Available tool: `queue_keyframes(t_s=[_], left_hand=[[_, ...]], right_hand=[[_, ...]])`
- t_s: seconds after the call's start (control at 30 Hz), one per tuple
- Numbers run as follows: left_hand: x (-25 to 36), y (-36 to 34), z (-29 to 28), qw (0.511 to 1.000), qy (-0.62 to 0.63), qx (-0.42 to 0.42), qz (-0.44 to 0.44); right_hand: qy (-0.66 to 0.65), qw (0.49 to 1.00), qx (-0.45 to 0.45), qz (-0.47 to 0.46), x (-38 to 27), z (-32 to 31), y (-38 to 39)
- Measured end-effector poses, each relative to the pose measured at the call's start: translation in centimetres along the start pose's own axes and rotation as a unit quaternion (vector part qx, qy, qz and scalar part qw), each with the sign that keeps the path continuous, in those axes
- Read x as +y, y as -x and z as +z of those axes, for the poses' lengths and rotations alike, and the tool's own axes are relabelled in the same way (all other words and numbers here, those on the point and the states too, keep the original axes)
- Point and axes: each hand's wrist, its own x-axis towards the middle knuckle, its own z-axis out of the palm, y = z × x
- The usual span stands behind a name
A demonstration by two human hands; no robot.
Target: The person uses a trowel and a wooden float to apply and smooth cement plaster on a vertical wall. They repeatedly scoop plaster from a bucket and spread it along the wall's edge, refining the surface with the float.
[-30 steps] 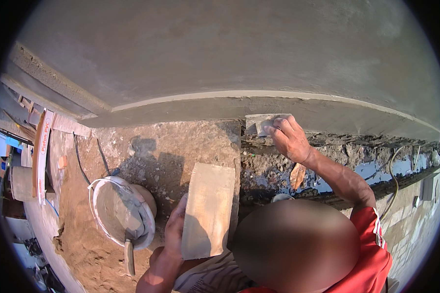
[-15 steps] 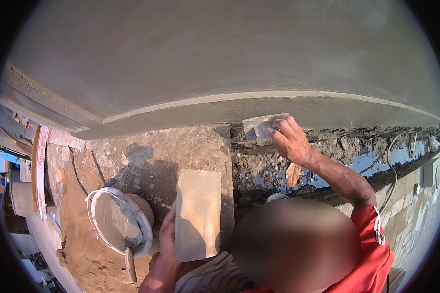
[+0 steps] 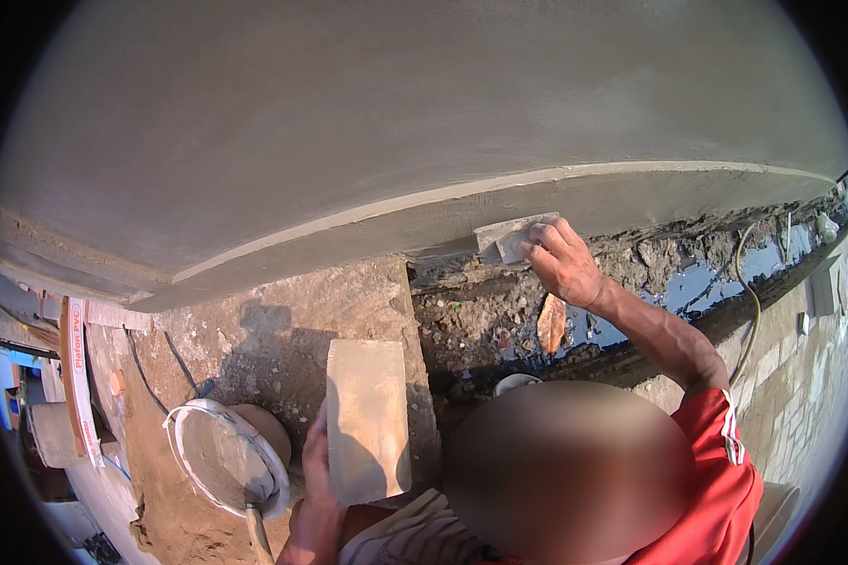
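My right hand (image 3: 567, 268) is closed on a small flat scraper (image 3: 501, 239), its thumb and fingers gripping the near side. The scraper's far edge lies at the lower band of a grey plastered wall (image 3: 424, 104), just under a pale raised ledge. Low at the left, my left hand (image 3: 318, 457) supports a rectangular plasterer's board (image 3: 367, 414) from its left side and beneath; most of its fingers are hidden. The board's face is smeared with pale mortar. Left of that hand stands a bucket (image 3: 224, 457) with grey mortar inside and a wooden-handled trowel (image 3: 257, 532) leaning in it.
A muddy ditch with dark water (image 3: 702, 280) runs along the wall at the right, with a dry leaf (image 3: 551, 325) in it. Beyond it are a hose (image 3: 746, 325) and a block wall (image 3: 773, 400). Dark cables (image 3: 181, 363) and a long white strip (image 3: 83, 386) lie at the left.
The whole view has tilted, so the wall's left end sits lower and its right end higher. Both hands keep their holds; the scraper stays at the wall's lower band.
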Motion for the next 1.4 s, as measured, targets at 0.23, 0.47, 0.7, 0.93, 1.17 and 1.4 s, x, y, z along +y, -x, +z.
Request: queue_keyframes(t_s=[0.23, 0.47, 0.7, 0.93, 1.17, 1.4], left_hand=[[-1.8, -1.5, -2.7, 0.997, 0.07, 0.006, -0.039], [-2.8, -4.7, -0.5, 0.993, 0.038, 0.064, -0.092], [-4.1, -8.3, -1.2, 0.994, -0.024, -0.02, -0.106], [-4.1, -9.0, 3.3, 0.987, -0.076, -0.01, -0.144], [-6.4, -8.9, 2.0, 0.972, -0.028, -0.096, -0.212], [-7.6, -8.0, 4.7, 0.961, 0.059, -0.08, -0.259]], right_hand=[[0.006, 1.0, 0.009, 0.014, 1.6, -0.1, -1.2], [-0.585, 0.699, 0.021, 0.41, -0.6, -1.8, 7.9], [-0.802, 0.368, 0.295, 0.365, 0.9, -6.5, 11.3], [-0.82, 0.287, 0.363, 0.338, 2.0, -5.9, 12.6], [-0.813, 0.24, 0.405, 0.342, 2.0, -5.0, 14.3], [-0.722, 0.353, 0.472, 0.363, 5.9, -7.6, 15.8]])
